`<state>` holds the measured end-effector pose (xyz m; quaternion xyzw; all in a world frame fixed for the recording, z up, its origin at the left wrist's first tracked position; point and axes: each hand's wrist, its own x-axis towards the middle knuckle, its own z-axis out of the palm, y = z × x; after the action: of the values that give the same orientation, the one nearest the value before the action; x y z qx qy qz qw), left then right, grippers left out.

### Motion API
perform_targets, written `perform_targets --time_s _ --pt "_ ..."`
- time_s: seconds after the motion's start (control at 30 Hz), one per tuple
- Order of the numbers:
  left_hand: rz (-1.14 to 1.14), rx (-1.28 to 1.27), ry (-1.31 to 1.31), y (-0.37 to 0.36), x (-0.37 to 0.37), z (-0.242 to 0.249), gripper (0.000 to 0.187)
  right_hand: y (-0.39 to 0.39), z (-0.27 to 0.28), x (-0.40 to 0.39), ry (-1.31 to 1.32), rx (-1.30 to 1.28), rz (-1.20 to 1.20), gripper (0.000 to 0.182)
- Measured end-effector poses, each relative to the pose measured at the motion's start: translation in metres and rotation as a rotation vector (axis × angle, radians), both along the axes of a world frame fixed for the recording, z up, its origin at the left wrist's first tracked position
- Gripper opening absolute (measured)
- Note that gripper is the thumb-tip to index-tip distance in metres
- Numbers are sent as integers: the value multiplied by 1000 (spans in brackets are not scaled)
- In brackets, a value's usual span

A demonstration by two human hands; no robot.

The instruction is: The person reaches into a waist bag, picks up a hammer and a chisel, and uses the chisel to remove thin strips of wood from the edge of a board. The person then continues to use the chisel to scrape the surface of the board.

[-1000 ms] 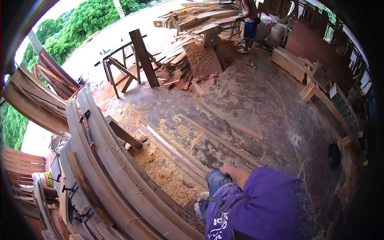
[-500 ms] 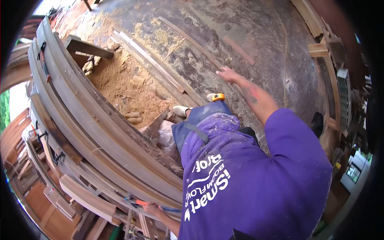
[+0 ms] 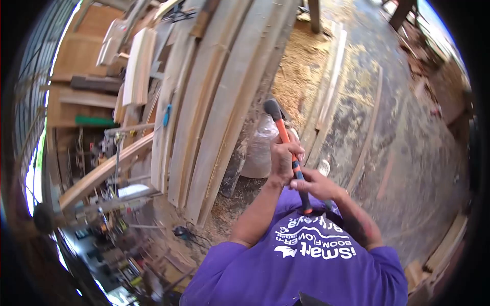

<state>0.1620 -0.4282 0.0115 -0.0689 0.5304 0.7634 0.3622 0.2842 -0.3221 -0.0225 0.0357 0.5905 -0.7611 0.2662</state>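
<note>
A hammer point(image 3: 280, 130) with a dark head, an orange shaft and a dark grip is held in front of my chest, its head pointing away from me. My left hand point(image 3: 284, 159) is wrapped around the orange shaft below the head. Lower down, my right hand point(image 3: 319, 184) is at the dark grip, its thumb across it and its other fingers partly hidden. The butt of the handle reaches down to my purple sweatshirt point(image 3: 306, 265).
Long, curved wooden beams point(image 3: 214, 97) lie side by side on my left. Beyond them are stacked boards point(image 3: 140, 64) and a slanted plank point(image 3: 104, 168). Sawdust point(image 3: 303, 66) and narrow strips point(image 3: 334, 76) cover part of the floor. A clear plastic bag point(image 3: 258, 153) stands beside the beams.
My view has swung left. My left hand has brought the hammer from beside the beams to in front of me. My right hand has come in from its outstretched position to the grip.
</note>
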Motion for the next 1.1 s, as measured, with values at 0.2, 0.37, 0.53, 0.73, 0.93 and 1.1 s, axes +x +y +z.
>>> perform_targets --time_s 0.2,0.37,0.53,0.73,0.93,1.1 --pt "-100 -884 765 -107 -53 15 10 33 -11 41 26 595 40 59" --pt "-242 -1318 981 -219 -163 -43 17 70 -13 53 -186 683 -274 56" --pt "-190 -1439 860 -298 -231 -80 21 57 -4 25 -186 805 -309 52" --pt "-154 -1360 1069 -368 -300 -108 44 -4 24 -31 -220 794 -178 55" --pt "-122 -1214 1075 -388 -356 -108 38 -27 23 -43 -308 841 -134 58" --pt "-127 -1459 1125 -402 -422 -137 52 -32 20 -59 -320 972 -33 61"
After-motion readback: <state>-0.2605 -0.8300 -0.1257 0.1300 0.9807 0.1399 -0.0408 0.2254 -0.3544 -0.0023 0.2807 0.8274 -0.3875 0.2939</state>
